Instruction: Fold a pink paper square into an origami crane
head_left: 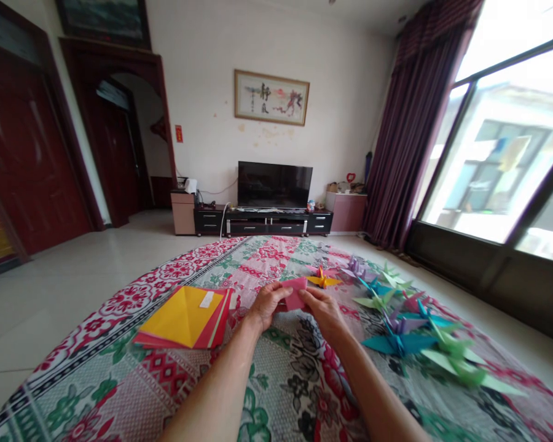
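Note:
Between my two hands is a small folded piece of pink paper, raised over the patterned cloth. My left hand pinches its left side, thumb on top. The right side is gripped by my right hand, its thumb and fingers pressed together. To the left lies a stack of square coloured paper, a yellow sheet uppermost with a small white piece on it. A yellow-orange paper crane sits just beyond my right hand. Further right are several more paper cranes, among them a blue one and a green one.
The red, green and white patterned cloth covers the rounded surface under my hands. Beyond it, a low black cabinet carries a television. Purple curtains and a large window stand on the right, with dark red doors on the left.

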`<state>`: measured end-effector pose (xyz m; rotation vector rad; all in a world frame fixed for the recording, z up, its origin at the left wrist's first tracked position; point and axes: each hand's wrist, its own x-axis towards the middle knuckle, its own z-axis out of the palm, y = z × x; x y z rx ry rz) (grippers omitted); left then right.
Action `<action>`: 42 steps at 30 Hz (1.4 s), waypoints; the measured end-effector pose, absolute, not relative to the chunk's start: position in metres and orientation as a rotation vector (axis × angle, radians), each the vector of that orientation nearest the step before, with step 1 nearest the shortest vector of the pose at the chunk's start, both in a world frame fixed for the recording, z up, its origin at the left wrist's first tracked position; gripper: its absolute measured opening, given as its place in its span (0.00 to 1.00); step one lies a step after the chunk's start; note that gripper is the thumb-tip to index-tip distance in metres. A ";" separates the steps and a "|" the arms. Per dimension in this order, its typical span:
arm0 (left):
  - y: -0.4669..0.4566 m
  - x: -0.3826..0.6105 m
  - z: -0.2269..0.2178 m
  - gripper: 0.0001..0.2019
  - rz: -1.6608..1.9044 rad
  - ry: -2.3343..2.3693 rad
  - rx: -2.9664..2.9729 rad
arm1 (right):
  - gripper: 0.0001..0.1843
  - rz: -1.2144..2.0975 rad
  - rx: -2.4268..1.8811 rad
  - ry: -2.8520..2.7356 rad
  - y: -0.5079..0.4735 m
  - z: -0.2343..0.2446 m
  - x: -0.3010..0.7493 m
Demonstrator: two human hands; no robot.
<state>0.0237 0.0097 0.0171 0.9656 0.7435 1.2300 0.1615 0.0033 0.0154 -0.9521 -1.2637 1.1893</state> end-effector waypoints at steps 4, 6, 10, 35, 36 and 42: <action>0.012 0.022 0.014 0.17 1.272 0.740 0.945 | 0.20 1.245 -0.948 -1.213 0.000 0.017 0.162; 0.012 0.021 0.013 0.17 1.265 0.741 0.952 | 0.21 1.292 -0.924 -1.171 -0.001 0.018 0.160; 0.013 0.021 0.010 0.15 1.219 0.753 0.995 | 0.21 1.314 -0.850 -1.091 0.000 0.018 0.159; 0.017 0.022 0.009 0.15 1.373 0.876 1.069 | 0.19 1.336 -0.886 -1.043 0.000 0.013 0.160; 0.017 0.022 0.009 0.15 1.360 0.870 1.071 | 0.19 1.351 -0.878 -1.032 -0.001 0.013 0.160; 0.010 0.028 0.013 0.16 1.251 0.888 1.216 | 0.17 1.324 -0.865 -1.065 0.000 0.012 0.157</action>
